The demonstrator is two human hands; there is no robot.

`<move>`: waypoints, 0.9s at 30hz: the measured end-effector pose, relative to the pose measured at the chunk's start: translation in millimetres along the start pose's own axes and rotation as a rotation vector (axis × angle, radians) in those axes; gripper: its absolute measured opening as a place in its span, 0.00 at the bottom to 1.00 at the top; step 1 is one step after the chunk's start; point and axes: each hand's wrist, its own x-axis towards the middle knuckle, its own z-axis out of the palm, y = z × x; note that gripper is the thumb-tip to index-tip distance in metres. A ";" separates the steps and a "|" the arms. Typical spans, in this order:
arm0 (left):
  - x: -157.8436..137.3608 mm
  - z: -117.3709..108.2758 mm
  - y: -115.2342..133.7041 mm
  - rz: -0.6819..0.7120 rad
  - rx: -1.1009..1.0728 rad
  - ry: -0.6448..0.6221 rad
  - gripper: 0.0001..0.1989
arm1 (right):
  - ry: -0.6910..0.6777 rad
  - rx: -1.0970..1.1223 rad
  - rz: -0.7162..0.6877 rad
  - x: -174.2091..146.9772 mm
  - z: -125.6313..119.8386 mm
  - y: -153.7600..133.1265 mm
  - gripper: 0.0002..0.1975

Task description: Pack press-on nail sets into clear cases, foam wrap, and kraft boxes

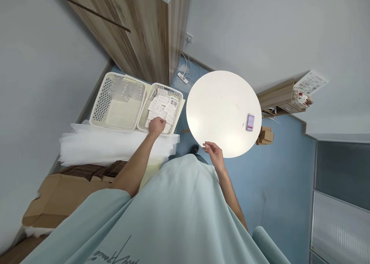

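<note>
Packets point(162, 106) fill basket point(177, 96) under left hand point(157, 126).

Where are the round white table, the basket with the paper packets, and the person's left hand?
round white table point(219, 102): head view, bare top.
basket with paper packets point(178, 96): head view, right rim.
left hand point(156, 126): head view, back of hand, in that basket.

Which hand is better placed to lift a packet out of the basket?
Left. The left hand is already down in the right-hand basket, on the white packets. The right hand is apart from it, at the near edge of the round table.
</note>
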 end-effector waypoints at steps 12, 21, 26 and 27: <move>-65.3 -46.1 41.3 0.092 -0.277 0.081 0.14 | -0.203 -0.032 -0.152 43.5 -26.7 -11.0 0.25; -163.7 -13.7 138.6 0.461 -0.350 -0.302 0.25 | -0.199 -0.129 -0.207 81.6 -90.4 -34.5 0.17; -178.8 14.1 177.8 0.497 -0.275 -0.357 0.25 | -0.242 -0.097 -0.167 83.4 -132.2 -22.6 0.15; -180.2 18.4 183.8 0.497 -0.269 -0.378 0.25 | -0.234 -0.080 -0.162 83.0 -139.4 -19.3 0.14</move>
